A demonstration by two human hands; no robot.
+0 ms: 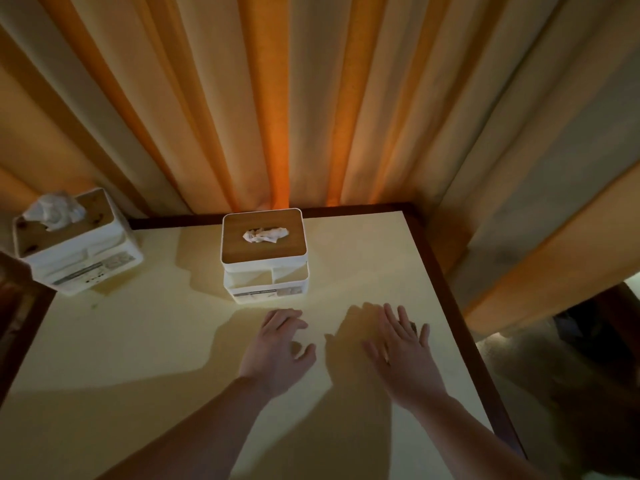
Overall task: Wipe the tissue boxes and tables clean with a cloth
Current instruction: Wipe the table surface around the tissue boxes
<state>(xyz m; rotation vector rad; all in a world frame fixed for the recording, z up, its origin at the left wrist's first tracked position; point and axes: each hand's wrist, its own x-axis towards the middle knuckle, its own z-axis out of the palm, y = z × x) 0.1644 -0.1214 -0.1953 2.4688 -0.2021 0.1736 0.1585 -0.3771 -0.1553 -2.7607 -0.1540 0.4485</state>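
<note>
While your left hand [277, 344] and right hand [401, 351] hover over the table [138, 341], fingers spread, both hold nothing. 1 tissue box [265, 258] stands just beyond your left fingertips; 2nd tissue box [76, 244] sits well left, at table edge. No cloth visible.

A dim, warmly lit dining room or restaurant corner: floor-length orange curtains [294, 109] hang behind a cream surface [138, 341] with dark wood edging, carrying two tissue boxes [265, 258].
</note>
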